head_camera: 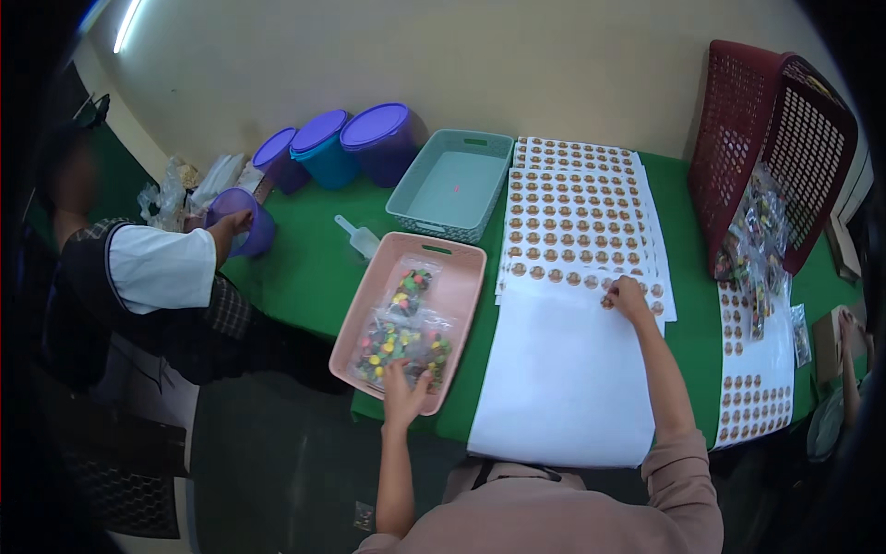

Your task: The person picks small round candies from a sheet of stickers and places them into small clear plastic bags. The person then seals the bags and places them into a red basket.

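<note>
My left hand (403,396) is over the near end of a pink plastic basket (460,260), thumb and fingers apart. Its fingertips are at clear plastic packets (391,346) of small yellow, green and red pieces; whether they touch is hard to tell. Between the fingertips of my right hand (630,299) is a round brown sticker (607,302). That hand is above a sheet of round stickers (567,221), at the lowest row still bearing stickers. Nearer my body, the white backing (561,388) of the sheet is bare and overhangs the table edge.
Behind the pink basket stand a mint green basket (450,173), a scoop (360,239) and purple-lidded tubs (318,138). A maroon basket (737,138) lies tipped at right, spilling filled packets (758,228). One co-worker (159,270) reaches into a purple bucket (259,232); another person's hand (848,329) touches a cardboard box (827,343).
</note>
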The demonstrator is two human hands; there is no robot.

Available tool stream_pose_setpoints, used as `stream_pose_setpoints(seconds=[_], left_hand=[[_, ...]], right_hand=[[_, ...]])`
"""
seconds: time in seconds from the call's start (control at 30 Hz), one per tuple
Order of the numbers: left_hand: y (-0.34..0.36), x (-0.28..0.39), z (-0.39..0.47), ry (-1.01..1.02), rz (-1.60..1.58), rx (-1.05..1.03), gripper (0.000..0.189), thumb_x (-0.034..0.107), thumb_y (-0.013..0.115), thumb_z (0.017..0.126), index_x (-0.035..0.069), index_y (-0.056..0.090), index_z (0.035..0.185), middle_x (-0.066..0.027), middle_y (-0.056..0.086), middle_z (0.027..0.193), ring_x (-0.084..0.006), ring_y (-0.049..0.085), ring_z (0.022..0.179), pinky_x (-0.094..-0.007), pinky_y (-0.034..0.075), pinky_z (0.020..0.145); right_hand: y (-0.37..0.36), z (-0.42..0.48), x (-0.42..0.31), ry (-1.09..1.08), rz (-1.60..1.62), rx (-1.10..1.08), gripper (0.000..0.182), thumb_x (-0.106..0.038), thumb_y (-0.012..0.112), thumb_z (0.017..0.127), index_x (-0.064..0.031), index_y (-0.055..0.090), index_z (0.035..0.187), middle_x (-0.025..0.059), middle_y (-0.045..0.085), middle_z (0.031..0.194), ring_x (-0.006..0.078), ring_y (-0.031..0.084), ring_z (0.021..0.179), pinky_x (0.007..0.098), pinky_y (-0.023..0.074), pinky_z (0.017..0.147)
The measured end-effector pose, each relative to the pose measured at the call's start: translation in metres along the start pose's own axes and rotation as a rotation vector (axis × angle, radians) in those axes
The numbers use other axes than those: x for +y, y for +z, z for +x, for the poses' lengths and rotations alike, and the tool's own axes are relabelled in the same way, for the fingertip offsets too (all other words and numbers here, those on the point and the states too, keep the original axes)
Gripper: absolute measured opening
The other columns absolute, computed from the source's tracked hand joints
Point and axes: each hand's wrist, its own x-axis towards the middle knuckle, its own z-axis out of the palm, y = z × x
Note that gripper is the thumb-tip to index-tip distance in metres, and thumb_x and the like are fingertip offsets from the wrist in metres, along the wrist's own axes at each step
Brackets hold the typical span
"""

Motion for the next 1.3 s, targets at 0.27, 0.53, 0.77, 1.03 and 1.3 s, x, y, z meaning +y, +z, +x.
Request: stream_pose_setpoints(seconds=[0.27,0.53,0.77,1.03,1.3], left_hand=[[-0.003,-0.016,0.028,-0.027,0.052,-0.104,0.063,0.026,0.064,0.062,-0.006,0.038,0.108,-0.0229,0.042,0.102,-0.0365,0.040,0.099,-0.0413,0.033,0.083],[-0.007,-0.034,0.035,-0.080,-0.046,-0.232,0.056,0.024,0.066,0.061,-0.005,0.042,0.101,-0.0163,0.049,0.088,-0.0296,0.048,0.086,-0.0369,0.038,0.075],[-0.027,-0.035,0.051,0.002,-0.456,-0.155,0.022,0.010,0.054,0.072,0.000,0.045,0.089,-0.0108,0.049,0.079,-0.0217,0.050,0.075,-0.0325,0.041,0.067],[-0.064,0.061,0.043,-0.131,-1.315,-0.584,0.044,-0.002,0.051,0.070,0.003,0.033,0.110,-0.0117,0.043,0.109,-0.0209,0.046,0.099,-0.0321,0.041,0.082],[-0.005,0.151,-0.015,-0.066,-1.152,-1.247,0.049,-0.001,0.049,0.070,0.006,0.030,0.114,-0.0147,0.046,0.104,-0.0229,0.051,0.092,-0.0345,0.045,0.077]], right_hand=[[0.002,0.010,-0.008,0.061,-0.104,-0.003,0.004,-0.004,0.059,0.060,-0.0003,0.059,0.062,0.0174,0.057,0.066,0.0283,0.057,0.063,0.0366,0.0448,0.059],[-0.003,0.000,-0.027,0.121,-0.440,-0.250,0.024,-0.020,0.053,0.070,-0.0027,0.057,0.086,0.0168,0.055,0.090,0.0300,0.051,0.091,0.0386,0.0418,0.076],[-0.003,-0.048,-0.029,0.254,-0.156,-0.003,0.022,-0.011,0.049,0.072,0.0038,0.049,0.089,0.0196,0.052,0.089,0.0298,0.050,0.087,0.0367,0.0411,0.074],[-0.064,-0.152,-0.138,0.118,0.606,0.154,0.023,-0.009,0.054,0.074,0.0012,0.050,0.094,0.0051,0.053,0.075,0.0112,0.051,0.070,0.0259,0.0432,0.065],[-0.135,-0.265,-0.236,-0.073,0.322,0.377,0.018,-0.004,0.058,0.069,-0.0043,0.060,0.087,0.0071,0.060,0.071,0.0159,0.057,0.068,0.0269,0.0453,0.063]])
